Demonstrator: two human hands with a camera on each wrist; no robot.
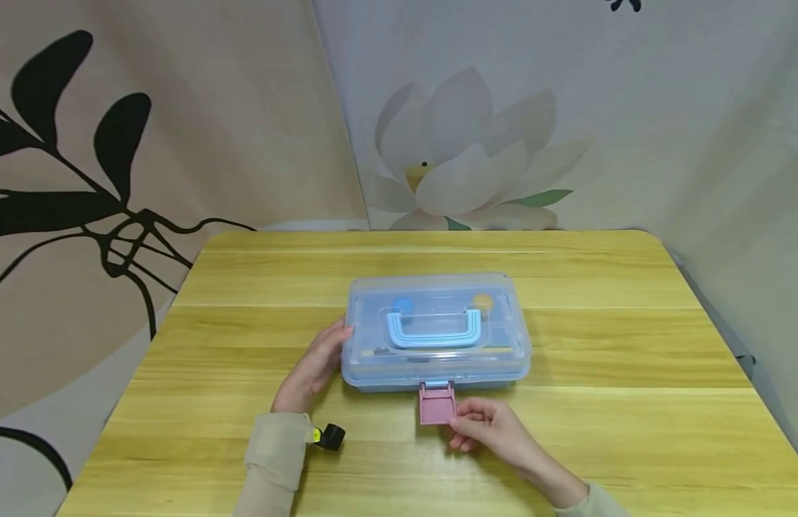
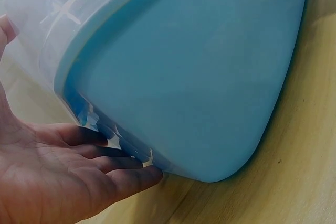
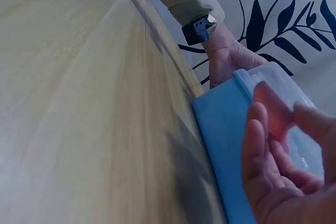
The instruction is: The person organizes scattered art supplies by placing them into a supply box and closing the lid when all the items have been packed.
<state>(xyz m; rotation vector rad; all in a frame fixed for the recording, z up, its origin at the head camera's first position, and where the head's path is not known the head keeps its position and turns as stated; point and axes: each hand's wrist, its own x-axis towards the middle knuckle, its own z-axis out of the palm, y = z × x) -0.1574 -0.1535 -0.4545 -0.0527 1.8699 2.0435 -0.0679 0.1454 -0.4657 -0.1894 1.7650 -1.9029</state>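
Note:
A plastic storage box (image 1: 437, 362) with a clear lid, light blue base and blue carrying handle (image 1: 434, 337) sits on the table. From its front edge a pink latch (image 1: 437, 408) sticks out, swung away from the wall. My right hand (image 1: 492, 431) pinches the latch's right edge between thumb and forefinger; in the right wrist view the pink latch (image 3: 272, 109) shows between those fingertips. My left hand (image 1: 317, 362) rests against the box's left end. In the left wrist view its fairly straight fingers (image 2: 131, 179) touch the end wall, with the thumb near the lid.
Through the lid a blue round shape (image 1: 403, 306) and an orange one (image 1: 483, 301) show faintly. The wooden table (image 1: 618, 345) extends around the box to a patterned cloth backdrop (image 1: 243, 108). A black wrist camera (image 1: 332, 437) juts from the left sleeve.

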